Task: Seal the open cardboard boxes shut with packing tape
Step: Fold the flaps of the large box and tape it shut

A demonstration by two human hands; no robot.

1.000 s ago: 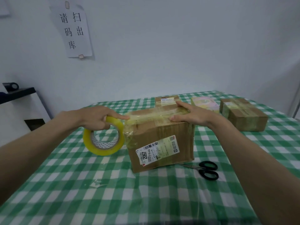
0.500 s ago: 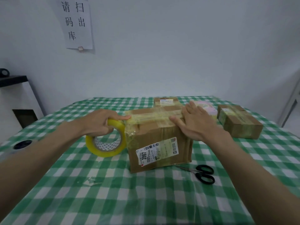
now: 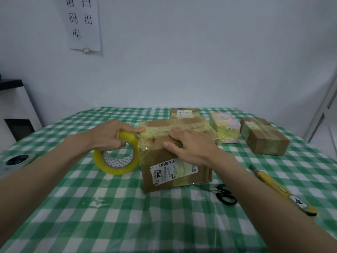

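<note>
Right hand (image 3: 191,147) nearer along box (image 3: 175,167) top

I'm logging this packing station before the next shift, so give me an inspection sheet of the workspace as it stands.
Surface: table under a green checked cloth, crumpled clear scrap lying on it.
Job's things: cardboard box with label 2097, tape strip across its top; tape roll at its left edge.
Clutter: scissors, yellow utility knife, two taped brown boxes, pink parcel.
Grips: left hand grips the tape roll; right hand lies flat on the box top, pressing the tape.
Cables: nothing seen.
Surroundings: white wall, paper notice, white cabinet at left.
</note>
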